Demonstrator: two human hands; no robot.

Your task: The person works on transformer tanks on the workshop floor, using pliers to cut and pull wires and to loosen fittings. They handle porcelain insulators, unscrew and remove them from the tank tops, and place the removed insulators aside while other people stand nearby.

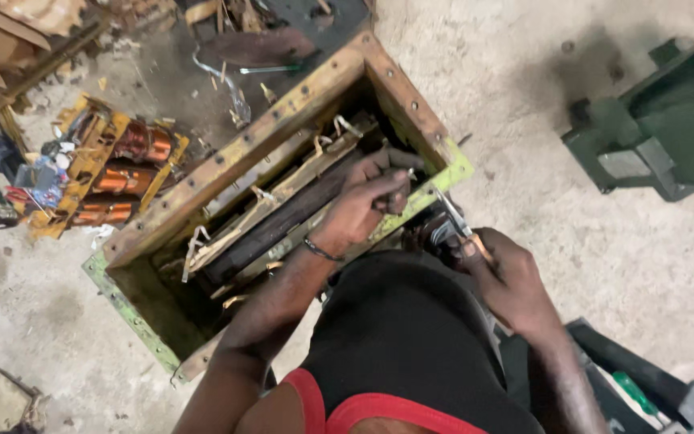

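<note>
A long open metal tank (299,100) with a rusty yellow-green rim lies on the concrete floor, with a dark core and pale strips inside it. My left hand (367,201) reaches over the near rim and closes on a part at the right end of the inside. My right hand (504,273) stays just outside the near right corner and grips a slim metal tool (453,215) whose tip points at that corner. My black shirt with red trim fills the bottom centre.
A yellow frame holding three copper coils (118,173) sits at the left. Scrap and tools lie at the top. A green machine base (652,128) stands at the right. A dark box with a green-handled screwdriver (634,394) sits at the bottom right.
</note>
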